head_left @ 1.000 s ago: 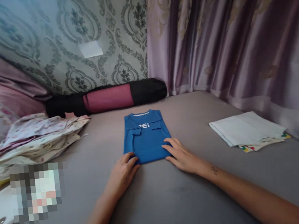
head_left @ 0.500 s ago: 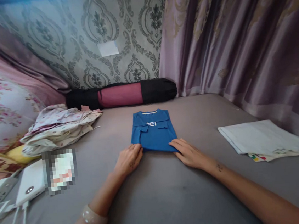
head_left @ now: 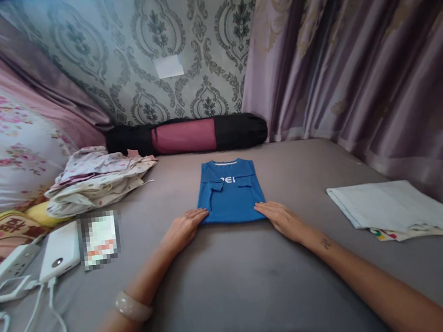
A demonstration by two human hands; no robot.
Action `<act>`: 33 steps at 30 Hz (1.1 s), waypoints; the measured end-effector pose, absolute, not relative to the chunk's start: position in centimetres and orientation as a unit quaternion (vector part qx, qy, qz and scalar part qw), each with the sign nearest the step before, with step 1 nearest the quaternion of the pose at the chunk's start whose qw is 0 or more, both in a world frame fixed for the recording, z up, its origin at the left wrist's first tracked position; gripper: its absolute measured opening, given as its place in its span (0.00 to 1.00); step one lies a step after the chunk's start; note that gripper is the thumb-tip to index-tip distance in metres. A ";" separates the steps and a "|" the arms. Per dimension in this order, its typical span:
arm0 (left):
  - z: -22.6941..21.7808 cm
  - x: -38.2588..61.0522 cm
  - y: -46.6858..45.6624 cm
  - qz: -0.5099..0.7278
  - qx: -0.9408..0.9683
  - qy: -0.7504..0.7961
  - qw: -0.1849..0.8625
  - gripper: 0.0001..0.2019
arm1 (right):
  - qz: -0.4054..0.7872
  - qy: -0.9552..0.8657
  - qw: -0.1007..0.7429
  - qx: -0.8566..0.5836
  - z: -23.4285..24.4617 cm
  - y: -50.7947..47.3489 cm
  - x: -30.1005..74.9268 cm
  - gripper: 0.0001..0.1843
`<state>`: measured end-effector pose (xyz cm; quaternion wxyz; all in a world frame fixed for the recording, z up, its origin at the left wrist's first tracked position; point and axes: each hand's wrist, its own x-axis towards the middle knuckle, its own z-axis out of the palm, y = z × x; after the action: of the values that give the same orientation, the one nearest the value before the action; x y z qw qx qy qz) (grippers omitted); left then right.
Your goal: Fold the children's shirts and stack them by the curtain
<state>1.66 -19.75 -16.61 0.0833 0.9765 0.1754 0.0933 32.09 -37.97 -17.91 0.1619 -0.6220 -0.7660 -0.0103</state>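
A blue long-sleeved shirt [head_left: 231, 202] lies face up on the grey bed sheet, its sides and sleeves folded in over the front. White letters show partly between the sleeves, and the neckline points away from me. At the near left corner of the shirt rests my left hand [head_left: 184, 228], fingers stretched out flat on the cloth edge. My right hand [head_left: 284, 218] lies the same way on the near right corner, its fingers extended over the hem. Neither hand is closed on the cloth.
Folded white cloth [head_left: 394, 203] lies at right. To the left are crumpled patterned clothes [head_left: 96, 179], a white power bank [head_left: 60, 251] with cables, a power strip [head_left: 12, 267] and a blurred-out item [head_left: 100, 239]. A black and pink rolled bag [head_left: 184, 136] lies along the wall.
Both hands have gone from gripping the shirt's near corners to lying flatter on them, slightly farther apart. The near hem now lies straighter. The view has shifted slightly left.
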 end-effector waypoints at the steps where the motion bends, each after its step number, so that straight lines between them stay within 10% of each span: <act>1: -16.3 1.7 -19.7 0.090 0.977 0.172 0.086 0.26 | -0.011 -0.769 0.160 -0.619 -17.7 -38.0 32.2 0.34; 17: -13.2 -1.8 -24.1 0.031 0.951 0.174 0.255 0.20 | 0.083 -0.767 0.178 -0.611 -14.0 -44.1 30.5 0.27; 25: -14.1 2.7 -20.5 0.229 0.802 0.325 0.445 0.12 | 0.140 -0.566 0.318 -0.747 -14.3 -38.4 31.7 0.15; 33: -16.5 7.9 -17.4 0.324 0.749 0.484 0.317 0.09 | 0.065 -0.458 0.266 -0.846 -14.3 -31.6 32.0 0.15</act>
<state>7.85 -17.39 -16.52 0.3175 0.7486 0.4838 0.3236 32.02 -31.64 -14.34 0.2660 -0.8460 -0.4576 0.0648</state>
